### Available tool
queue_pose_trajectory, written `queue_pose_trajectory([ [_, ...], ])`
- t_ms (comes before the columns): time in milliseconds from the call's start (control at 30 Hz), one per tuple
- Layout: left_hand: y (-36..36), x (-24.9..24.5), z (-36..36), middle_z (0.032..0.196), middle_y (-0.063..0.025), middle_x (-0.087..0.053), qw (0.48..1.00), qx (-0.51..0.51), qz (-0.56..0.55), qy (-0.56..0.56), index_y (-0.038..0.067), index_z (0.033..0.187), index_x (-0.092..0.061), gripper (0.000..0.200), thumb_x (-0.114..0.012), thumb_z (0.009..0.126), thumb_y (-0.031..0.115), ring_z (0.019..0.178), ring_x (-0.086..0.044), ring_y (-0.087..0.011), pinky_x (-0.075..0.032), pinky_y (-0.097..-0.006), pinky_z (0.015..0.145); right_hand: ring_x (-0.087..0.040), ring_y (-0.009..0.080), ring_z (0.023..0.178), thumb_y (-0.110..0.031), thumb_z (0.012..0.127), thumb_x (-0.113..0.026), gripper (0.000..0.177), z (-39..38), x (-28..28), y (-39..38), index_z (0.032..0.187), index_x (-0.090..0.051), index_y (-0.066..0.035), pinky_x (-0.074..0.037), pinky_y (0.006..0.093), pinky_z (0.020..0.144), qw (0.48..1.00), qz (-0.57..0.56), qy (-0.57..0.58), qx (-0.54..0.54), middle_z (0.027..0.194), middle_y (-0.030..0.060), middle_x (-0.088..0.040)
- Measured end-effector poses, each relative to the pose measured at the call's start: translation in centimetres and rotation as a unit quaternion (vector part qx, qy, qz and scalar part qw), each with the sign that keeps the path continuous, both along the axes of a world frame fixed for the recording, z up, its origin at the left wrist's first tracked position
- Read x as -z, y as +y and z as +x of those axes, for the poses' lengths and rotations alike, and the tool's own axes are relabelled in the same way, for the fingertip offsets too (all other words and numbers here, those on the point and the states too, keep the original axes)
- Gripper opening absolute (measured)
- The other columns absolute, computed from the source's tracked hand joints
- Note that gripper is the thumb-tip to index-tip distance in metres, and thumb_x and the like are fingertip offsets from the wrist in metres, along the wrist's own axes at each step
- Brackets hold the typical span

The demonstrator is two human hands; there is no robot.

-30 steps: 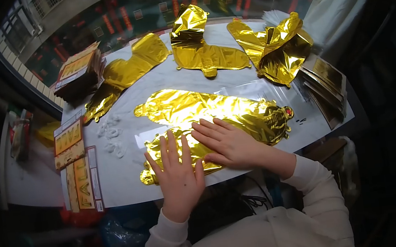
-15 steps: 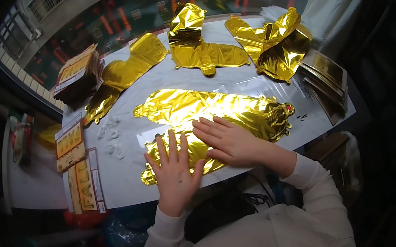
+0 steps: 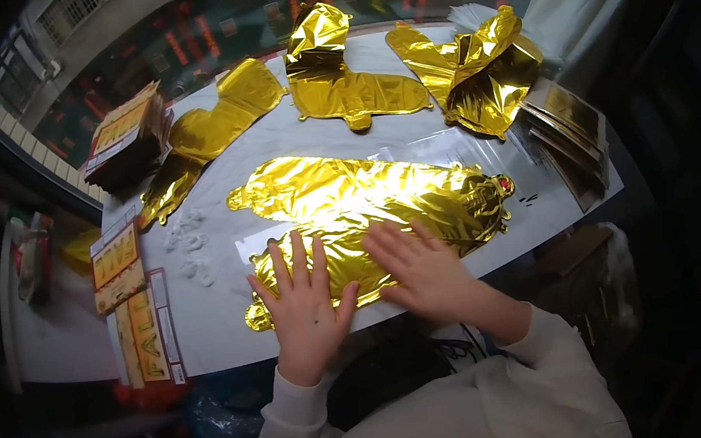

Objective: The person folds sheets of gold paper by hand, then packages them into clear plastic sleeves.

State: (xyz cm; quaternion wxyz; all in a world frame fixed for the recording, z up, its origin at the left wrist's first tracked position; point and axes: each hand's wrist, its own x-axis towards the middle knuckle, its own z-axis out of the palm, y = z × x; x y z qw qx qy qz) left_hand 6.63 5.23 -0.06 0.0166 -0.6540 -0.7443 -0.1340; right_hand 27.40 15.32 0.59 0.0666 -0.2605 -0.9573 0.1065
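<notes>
A shiny gold foil balloon, deflated and V-shaped, lies on the white marbled table before me. My left hand is flat with fingers spread over the left end of its near arm. To the right, my right hand lies over the same arm, fingers stretched out and slightly blurred. Neither hand grips anything. The balloon's two arms meet at the right end, where a small red spot shows. Part of the near arm is hidden beneath my hands.
More flat gold foil balloons lie along the back: one left, one in the middle, one right. A stack of printed packets stands at left, with "FALL" packets in front. Brownish flat packets fan out at right. White ribbon coils lie left.
My right hand has shifted right and toward me across the foil. The left hand stays on the near arm. The whole view has moved slightly.
</notes>
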Motion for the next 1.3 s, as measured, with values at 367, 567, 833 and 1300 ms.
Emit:
queue_pose_trajectory([
  [367,-0.1,-0.2,-0.1,0.169,-0.0187,-0.031,1.000,0.001,0.015,-0.014,0.010,0.161,-0.040,0.079,-0.064,0.096,0.049,0.157,-0.023,-0.0474,-0.012,-0.0780,0.117,-0.022,0.0381,0.159,-0.037,0.103,-0.057,0.072,7.9,-1.5,3.8,0.162,-0.031,-0.004,-0.013,0.0551,0.129,0.972,0.096,-0.042,0.209,0.171,0.0196,-0.027],
  [567,-0.1,0.0,-0.1,0.168,-0.0195,-0.033,1.000,0.003,0.024,-0.008,0.009,0.160,-0.042,0.078,-0.063,0.097,0.049,0.156,-0.024,-0.0477,-0.013,-0.0783,0.116,-0.055,0.0382,0.132,-0.036,0.094,-0.073,0.057,-3.6,-3.0,13.3,0.138,-0.060,-0.002,-0.046,0.0447,0.110,0.998,-0.038,0.049,0.004,0.143,0.0197,-0.059],
  [833,-0.1,0.6,-0.3,0.166,-0.0195,-0.037,0.999,0.003,0.037,0.016,0.009,0.158,-0.045,0.078,-0.058,0.098,0.057,0.155,-0.026,-0.0472,-0.014,-0.0807,0.114,-0.070,0.0312,0.094,-0.038,0.072,-0.090,0.054,-13.4,-3.3,20.2,0.108,-0.071,-0.003,-0.056,0.0403,0.084,0.974,-0.178,-0.124,0.062,0.103,0.0140,-0.072],
  [1300,-0.2,-0.3,-0.2,0.165,-0.0202,-0.037,1.000,0.002,0.017,0.001,0.008,0.157,-0.047,0.075,-0.060,0.098,0.052,0.154,-0.027,-0.0480,-0.015,-0.0791,0.115,-0.068,0.0354,0.090,-0.021,0.087,-0.074,0.021,-7.0,-5.4,11.1,0.098,-0.063,-0.008,-0.054,0.0473,0.074,0.994,0.026,0.099,-0.044,0.093,0.0120,-0.065],
])
